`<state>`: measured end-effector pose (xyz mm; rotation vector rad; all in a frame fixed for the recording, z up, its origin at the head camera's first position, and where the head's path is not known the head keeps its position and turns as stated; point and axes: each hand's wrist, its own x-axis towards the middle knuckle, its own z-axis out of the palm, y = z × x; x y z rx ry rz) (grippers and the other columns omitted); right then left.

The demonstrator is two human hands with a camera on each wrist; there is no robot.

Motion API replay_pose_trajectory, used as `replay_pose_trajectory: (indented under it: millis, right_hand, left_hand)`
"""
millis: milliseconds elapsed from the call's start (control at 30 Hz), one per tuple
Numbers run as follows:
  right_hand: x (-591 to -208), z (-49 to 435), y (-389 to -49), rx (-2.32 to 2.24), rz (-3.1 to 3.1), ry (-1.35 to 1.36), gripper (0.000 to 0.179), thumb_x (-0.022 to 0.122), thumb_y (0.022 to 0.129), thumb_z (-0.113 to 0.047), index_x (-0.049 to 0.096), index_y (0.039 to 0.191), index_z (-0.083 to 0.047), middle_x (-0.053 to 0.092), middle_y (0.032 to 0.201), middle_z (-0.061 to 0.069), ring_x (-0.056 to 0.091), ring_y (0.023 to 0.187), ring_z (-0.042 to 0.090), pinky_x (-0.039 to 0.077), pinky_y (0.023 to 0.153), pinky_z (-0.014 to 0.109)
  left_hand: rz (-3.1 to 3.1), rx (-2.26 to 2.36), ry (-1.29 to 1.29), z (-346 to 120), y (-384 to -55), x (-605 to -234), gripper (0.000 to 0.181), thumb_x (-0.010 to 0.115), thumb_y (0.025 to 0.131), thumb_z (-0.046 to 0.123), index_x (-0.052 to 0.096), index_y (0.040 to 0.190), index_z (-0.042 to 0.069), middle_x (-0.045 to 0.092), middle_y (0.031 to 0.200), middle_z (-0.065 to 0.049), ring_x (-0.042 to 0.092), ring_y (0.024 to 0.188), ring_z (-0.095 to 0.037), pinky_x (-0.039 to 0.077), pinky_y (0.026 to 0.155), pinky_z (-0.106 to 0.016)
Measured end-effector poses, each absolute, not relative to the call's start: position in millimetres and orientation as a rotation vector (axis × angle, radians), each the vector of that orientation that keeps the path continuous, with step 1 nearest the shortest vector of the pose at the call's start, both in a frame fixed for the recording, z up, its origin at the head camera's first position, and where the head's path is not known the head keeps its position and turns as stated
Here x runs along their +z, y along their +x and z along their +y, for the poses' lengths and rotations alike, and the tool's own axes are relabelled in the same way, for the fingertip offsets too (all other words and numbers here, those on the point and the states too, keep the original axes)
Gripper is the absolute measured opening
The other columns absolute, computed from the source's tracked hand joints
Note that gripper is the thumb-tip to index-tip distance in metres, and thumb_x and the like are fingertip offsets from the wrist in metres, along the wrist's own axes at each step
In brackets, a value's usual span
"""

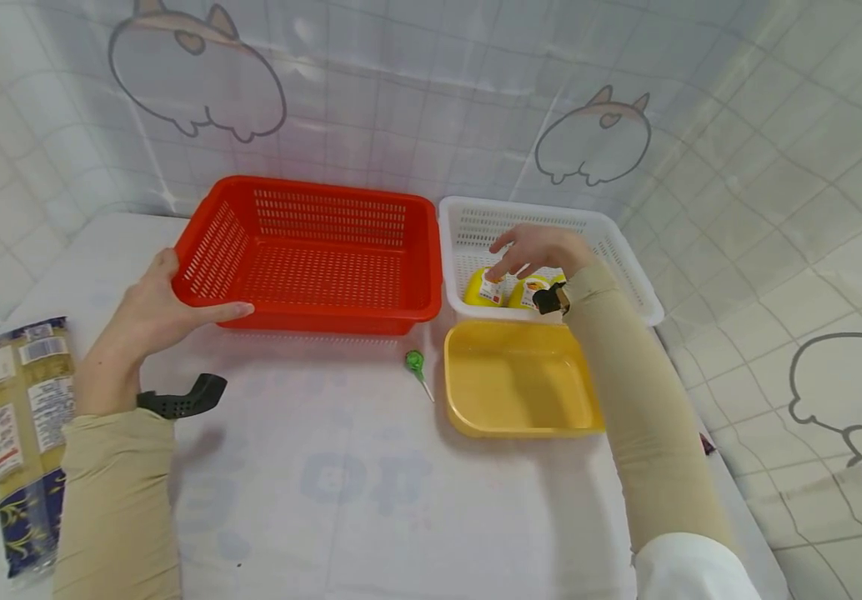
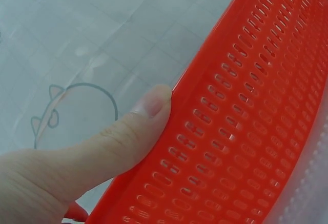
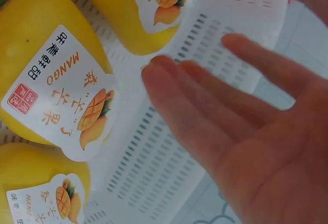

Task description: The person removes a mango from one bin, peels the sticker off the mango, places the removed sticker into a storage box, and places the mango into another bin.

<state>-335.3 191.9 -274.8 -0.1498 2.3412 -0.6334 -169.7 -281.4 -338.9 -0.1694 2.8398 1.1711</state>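
Note:
My left hand (image 1: 147,310) grips the left end of the red basket (image 1: 326,275), its thumb along the rim. In the left wrist view, the thumb (image 2: 146,114) lies on the rim of the slotted red wall. No contents show inside this basket. My right hand (image 1: 539,248) hovers over the white basket (image 1: 641,292), fingers extended and holding nothing. Below it lie several yellow mangoes (image 1: 476,287) with white labels. In the right wrist view, a labelled mango (image 3: 56,80) sits to the left of the fingertips.
A yellow tray (image 1: 513,383) stands in front of the white basket, under my right forearm. Beside it lies a green lollipop (image 1: 414,362). A long clear and blue packet (image 1: 29,442) is at the far left. A patterned sheet (image 1: 371,100) rises behind the baskets.

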Motion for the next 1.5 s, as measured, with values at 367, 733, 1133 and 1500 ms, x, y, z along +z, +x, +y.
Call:
replay_pose_trajectory:
  millis: [367,733,1133,1500]
  right_hand:
    - [-274,188,-338,-0.494,2.315,-0.128,0.073,0.079,0.086,-0.028,0.043,0.148,-0.011,0.046,0.150,0.010,0.053,0.132,0.029,0.038,0.116,0.047]
    - [-279,183,-339,-0.519,2.201,-0.133,0.075,0.076,0.089,-0.017,0.036,0.153,-0.013,0.051,0.147,0.011,0.050,0.133,0.030,0.028,0.121,0.049]
    - [-287,179,-339,-0.554,2.118,-0.117,0.077,0.075,0.090,-0.012,0.033,0.154,-0.019,0.038,0.153,0.012,0.052,0.125,0.030,0.037,0.117,0.046]
    - [-296,173,-341,-0.602,2.099,-0.152,0.084,0.077,0.088,-0.016,0.031,0.157,-0.022,0.036,0.153,0.010,0.057,0.118,0.031,0.047,0.109,0.042]
  left_hand:
    - [2.831,1.160,-0.167,-281,-170,-337,0.129,0.072,0.077,0.068,-0.004,0.159,0.004,0.026,0.154,-0.029,0.032,0.130,-0.049,0.044,0.089,-0.071]
    - [2.820,1.139,-0.173,-281,-171,-337,0.133,0.071,0.077,0.069,-0.013,0.159,0.007,0.012,0.162,-0.027,0.026,0.133,-0.050,0.039,0.094,-0.076]
    - [2.830,1.144,-0.160,-281,-170,-338,0.130,0.072,0.077,0.068,-0.008,0.160,0.006,0.019,0.158,-0.027,0.028,0.132,-0.049,0.040,0.093,-0.075]
    - [2.828,1.140,-0.151,-283,-171,-339,0.131,0.072,0.077,0.068,-0.009,0.159,0.007,0.013,0.161,-0.027,0.026,0.133,-0.050,0.040,0.094,-0.075]
